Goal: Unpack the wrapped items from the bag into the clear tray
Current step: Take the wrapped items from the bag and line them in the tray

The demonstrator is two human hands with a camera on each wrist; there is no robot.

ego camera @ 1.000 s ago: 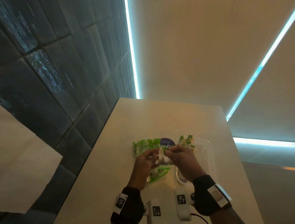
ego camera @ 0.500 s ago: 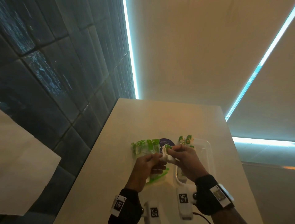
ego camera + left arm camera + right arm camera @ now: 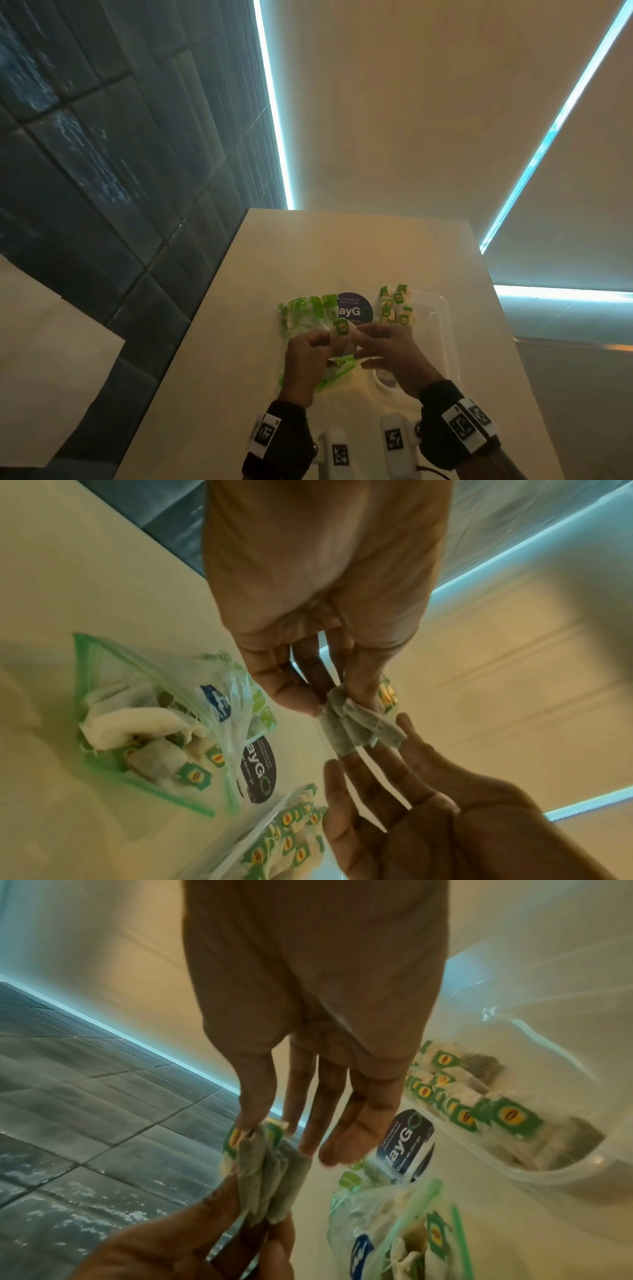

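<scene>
Held between both hands above the pale tabletop [image 3: 308,246]: one small grey-white wrapped tea bag with a green-and-yellow tag [image 3: 340,334]. Left hand [image 3: 306,363] pinching its near end; right hand [image 3: 388,353] pinching the far tagged end, other fingers straight. Long axis running hand to hand. Green-edged clear zip bag [image 3: 143,723] left, clear plastic tray [image 3: 442,329] just right, nearer the right hand, with open room behind its stacked bags.
</scene>
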